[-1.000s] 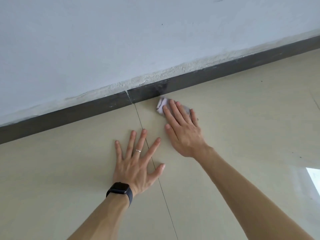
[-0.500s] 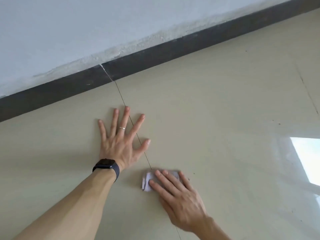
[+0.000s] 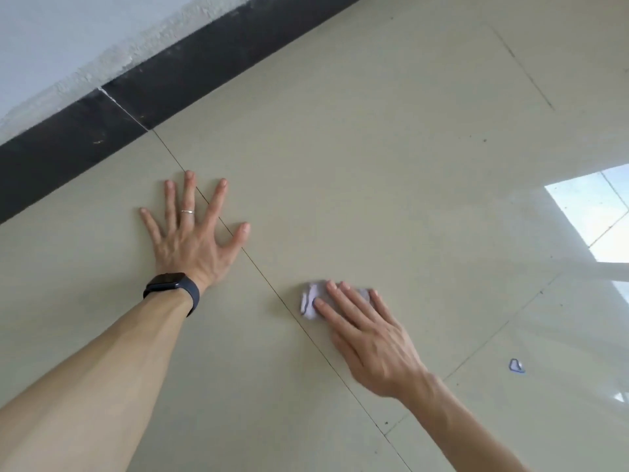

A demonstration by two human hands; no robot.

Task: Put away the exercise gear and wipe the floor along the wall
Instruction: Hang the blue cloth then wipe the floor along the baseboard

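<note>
cloth: pale wad [image 3: 311, 303] dragged from touching the baseboard [image 3: 170, 83] to well off it.
right hand: [image 3: 371, 338] flat, straight fingers pressed the cloth to the floor [image 3: 391, 158].
left hand: [image 3: 194, 240] splayed, empty, braced nearer the baseboard.
task: likely mid-wipe, more strokes due.

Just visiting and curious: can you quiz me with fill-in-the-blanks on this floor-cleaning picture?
The right hand presses a small cloth flat on the ____. The left hand, spread flat, wears a ring and a dark ____ at the wrist. The hand nearer the dark baseboard is the ____ one.
Missing words: floor; watch; left.
</note>
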